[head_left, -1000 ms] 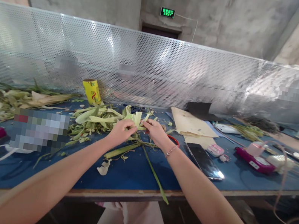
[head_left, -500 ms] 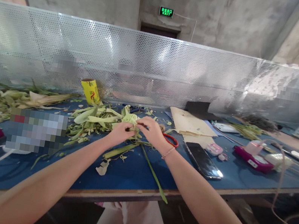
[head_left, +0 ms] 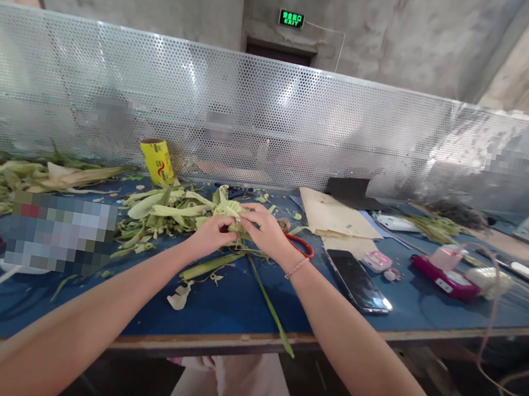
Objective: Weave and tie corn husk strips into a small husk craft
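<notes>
Both hands meet over the blue table, working on a pale green corn husk [head_left: 227,202] gathered into a small bundle. The fingers of my left hand [head_left: 211,238] are curled and pinched at its near side. From the right, my right hand [head_left: 266,231] pinches the same husk, with thumb and fingertips close to the left ones. The fingertips partly hide the gripped spot. A heap of loose husk strips [head_left: 160,214] lies just left of the hands. Below them are a folded green husk [head_left: 212,266] and a long green leaf strip [head_left: 273,311] reaching the table edge.
Orange-red handles, seemingly of scissors [head_left: 306,244], lie beside my right wrist. Further right are a black phone [head_left: 359,281], a pink case [head_left: 377,261] and a magenta power strip [head_left: 443,279] with cables. A yellow tube [head_left: 157,163] stands before the perforated metal screen [head_left: 260,103].
The whole view has shifted slightly. My hands stay together at the husk, with only small finger movements; the things on the table lie as before.
</notes>
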Demonstrator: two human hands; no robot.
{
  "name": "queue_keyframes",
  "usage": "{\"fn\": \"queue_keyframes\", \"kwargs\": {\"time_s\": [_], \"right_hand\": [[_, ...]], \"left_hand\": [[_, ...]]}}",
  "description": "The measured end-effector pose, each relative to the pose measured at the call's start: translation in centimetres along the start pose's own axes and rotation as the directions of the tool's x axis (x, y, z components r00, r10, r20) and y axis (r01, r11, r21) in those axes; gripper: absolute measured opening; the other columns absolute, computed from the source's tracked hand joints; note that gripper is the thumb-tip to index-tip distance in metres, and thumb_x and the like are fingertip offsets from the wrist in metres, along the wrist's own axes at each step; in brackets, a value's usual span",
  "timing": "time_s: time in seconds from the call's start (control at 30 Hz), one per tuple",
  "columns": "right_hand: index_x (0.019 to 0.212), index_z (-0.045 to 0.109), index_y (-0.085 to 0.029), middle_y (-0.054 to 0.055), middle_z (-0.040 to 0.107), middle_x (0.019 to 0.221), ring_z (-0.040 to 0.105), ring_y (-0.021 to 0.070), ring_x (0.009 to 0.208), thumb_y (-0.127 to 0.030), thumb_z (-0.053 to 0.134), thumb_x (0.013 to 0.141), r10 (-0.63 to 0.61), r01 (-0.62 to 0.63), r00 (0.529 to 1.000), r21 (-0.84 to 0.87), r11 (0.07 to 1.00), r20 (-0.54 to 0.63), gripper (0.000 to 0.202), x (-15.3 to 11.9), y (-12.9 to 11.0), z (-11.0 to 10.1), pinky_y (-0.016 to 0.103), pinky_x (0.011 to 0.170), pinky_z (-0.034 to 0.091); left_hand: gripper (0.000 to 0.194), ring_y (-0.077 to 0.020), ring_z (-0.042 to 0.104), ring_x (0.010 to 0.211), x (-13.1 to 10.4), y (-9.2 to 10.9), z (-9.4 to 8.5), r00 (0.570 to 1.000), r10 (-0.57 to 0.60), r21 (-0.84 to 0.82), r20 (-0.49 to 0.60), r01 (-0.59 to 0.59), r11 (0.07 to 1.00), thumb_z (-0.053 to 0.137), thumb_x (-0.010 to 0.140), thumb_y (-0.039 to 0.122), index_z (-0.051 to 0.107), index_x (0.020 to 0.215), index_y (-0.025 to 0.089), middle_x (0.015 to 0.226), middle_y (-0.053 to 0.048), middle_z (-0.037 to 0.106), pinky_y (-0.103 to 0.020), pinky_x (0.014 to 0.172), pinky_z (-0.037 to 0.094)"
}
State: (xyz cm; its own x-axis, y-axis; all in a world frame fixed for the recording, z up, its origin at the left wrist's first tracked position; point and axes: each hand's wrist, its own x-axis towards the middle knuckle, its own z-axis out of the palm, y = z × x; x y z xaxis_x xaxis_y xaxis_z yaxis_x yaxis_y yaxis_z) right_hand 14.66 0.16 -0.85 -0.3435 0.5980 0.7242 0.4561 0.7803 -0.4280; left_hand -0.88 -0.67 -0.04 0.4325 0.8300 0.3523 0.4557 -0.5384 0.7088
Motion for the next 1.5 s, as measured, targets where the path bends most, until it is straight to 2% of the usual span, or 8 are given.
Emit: {"fn": "queue_keyframes", "kwargs": {"time_s": [0.23,0.33,0.47,0.67,0.87,1.2,1.33,1.5], "right_hand": [[0.076,0.067,-0.018,0.004,0.050,0.083,0.049,0.0130,0.083,-0.020,0.053,0.077,0.059,-0.060,0.997,-0.019,0.998,-0.048,0.015,0.2,0.1,-0.2,0.029,0.078,0.040],[0.077,0.068,-0.020,0.002,0.047,0.077,0.048,0.0122,0.078,-0.020,0.055,0.075,0.037,-0.038,0.997,-0.030,0.999,-0.062,0.013,0.1,0.2,-0.1,0.027,0.074,0.040],[0.079,0.069,-0.021,0.001,0.046,0.074,0.047,0.0118,0.075,-0.020,0.059,0.073,0.021,-0.022,0.998,-0.018,1.000,-0.057,0.012,0.0,0.0,-0.1,0.026,0.071,0.041],[0.083,0.067,-0.020,0.001,0.051,0.077,0.051,0.0123,0.077,-0.020,0.062,0.069,0.085,-0.084,0.995,0.027,0.996,-0.042,0.015,0.0,-0.4,-0.4,0.027,0.074,0.041],[0.084,0.063,-0.019,0.002,0.055,0.081,0.052,0.0128,0.080,-0.023,0.060,0.071,0.061,-0.060,0.997,0.026,0.998,-0.050,0.014,0.1,-1.0,-0.5,0.026,0.077,0.041],[0.072,0.056,-0.018,0.002,0.055,0.078,0.051,0.0125,0.077,-0.025,0.055,0.073,0.080,-0.077,0.993,0.033,0.996,-0.082,0.007,0.2,-1.4,-0.7,0.024,0.074,0.039],[0.062,0.053,-0.018,-0.001,0.052,0.063,0.047,0.0106,0.061,-0.026,0.051,0.074,0.235,-0.234,0.970,0.031,0.972,-0.055,0.014,0.4,-1.0,-0.9,0.022,0.063,0.036],[0.055,0.049,-0.017,-0.004,0.042,0.049,0.039,0.0084,0.049,-0.022,0.045,0.073,0.396,-0.409,0.909,0.096,0.907,0.131,0.019,0.5,-0.2,-0.7,0.021,0.052,0.031]], "left_hand": [[0.026,-0.0060,0.025,0.046,0.0,0.3,0.0,1.000,-0.024,-0.045,0.019,0.025,0.999,0.051,0.063,0.027,0.031,0.049,0.017,0.047,0.007,0.025,-0.023,0.048,0.022],[0.024,-0.0076,0.034,0.049,0.0,0.1,0.2,0.998,-0.062,-0.244,0.025,0.066,0.968,0.050,0.065,0.032,0.037,0.050,0.017,0.049,0.005,0.033,-0.024,0.050,0.030],[0.031,-0.0082,0.038,0.048,0.2,-0.3,0.6,0.979,-0.204,-0.485,-0.006,0.176,0.857,0.047,0.069,0.044,0.046,0.056,0.016,0.051,0.002,0.040,-0.025,0.050,0.034],[0.025,-0.0073,0.038,0.047,0.4,-0.1,0.7,0.957,-0.285,-0.527,-0.046,0.219,0.821,0.053,0.067,0.039,0.050,0.058,0.015,0.050,0.002,0.043,-0.023,0.047,0.033],[0.028,-0.0074,0.038,0.044,0.3,0.4,0.3,0.950,-0.303,-0.545,-0.078,0.214,0.811,0.054,0.066,0.042,0.049,0.059,0.015,0.048,0.004,0.042,-0.023,0.046,0.031],[0.029,-0.0090,0.039,0.048,0.5,0.1,0.4,0.949,-0.269,-0.376,-0.166,0.191,0.907,0.049,0.067,0.041,0.045,0.054,0.016,0.049,0.003,0.041,-0.023,0.049,0.033],[0.032,-0.0096,0.040,0.049,0.5,-0.1,0.4,0.945,-0.214,-0.228,-0.246,0.158,0.961,0.045,0.071,0.044,0.041,0.053,0.017,0.049,0.003,0.040,-0.023,0.049,0.032],[0.034,-0.0095,0.035,0.046,0.1,0.3,-0.1,0.959,-0.094,-0.027,-0.269,0.090,0.996,0.040,0.076,0.042,0.039,0.052,0.018,0.047,0.004,0.036,-0.024,0.048,0.027]]}}
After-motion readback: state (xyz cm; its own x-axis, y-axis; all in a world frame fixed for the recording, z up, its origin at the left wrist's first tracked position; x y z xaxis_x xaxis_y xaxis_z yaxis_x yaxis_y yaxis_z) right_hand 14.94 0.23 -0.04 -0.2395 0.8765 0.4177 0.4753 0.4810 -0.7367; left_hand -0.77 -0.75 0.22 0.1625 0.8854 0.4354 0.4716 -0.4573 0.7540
